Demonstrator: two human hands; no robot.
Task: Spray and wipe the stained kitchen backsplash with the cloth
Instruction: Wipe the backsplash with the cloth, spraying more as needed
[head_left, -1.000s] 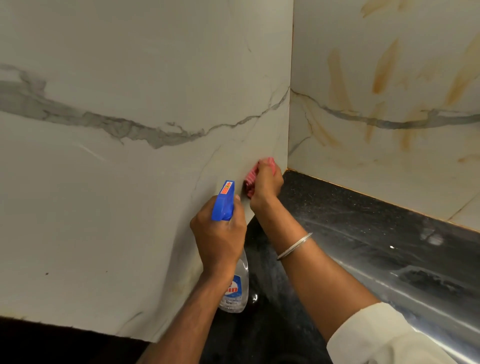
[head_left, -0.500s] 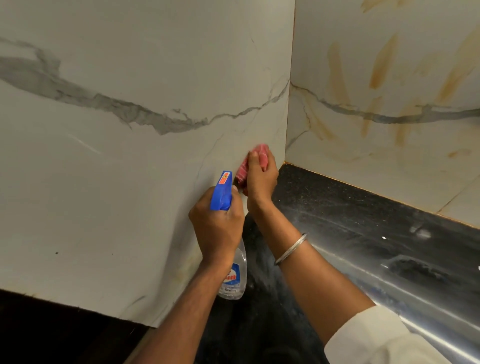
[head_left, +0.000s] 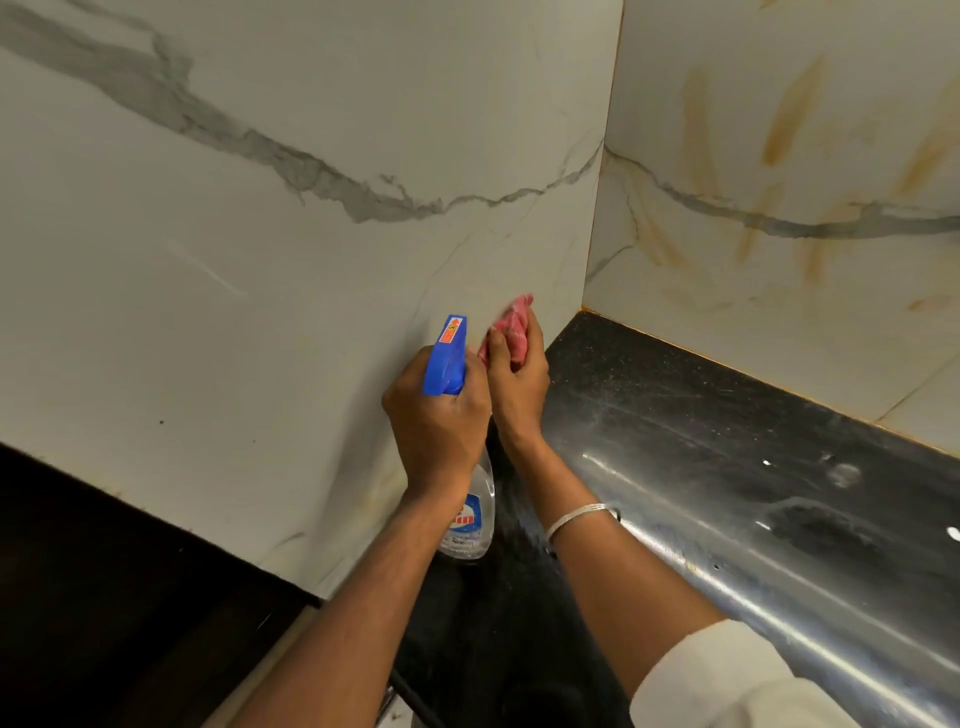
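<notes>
1. Gripping the spray bottle (head_left: 445, 358) round its neck, the left hand (head_left: 436, 426) has its fingers curled below the blue trigger head. The nozzle points up along the backsplash (head_left: 311, 286), and the clear body hangs under the wrist.
2. The right hand (head_left: 517, 387) clutches a bunched pink cloth (head_left: 515, 323) and presses it against the backsplash's left face. It is near the inner corner, just above the rear edge of the black worktop (head_left: 727, 441).
3. The two hands sit side by side, nearly touching.
4. Orange-brown streaks (head_left: 789, 114) mark the backsplash's right face, well apart from the cloth.
5. A metal bangle (head_left: 576, 518) circles the right wrist, and a pale sleeve (head_left: 727, 686) covers that arm further back.
</notes>
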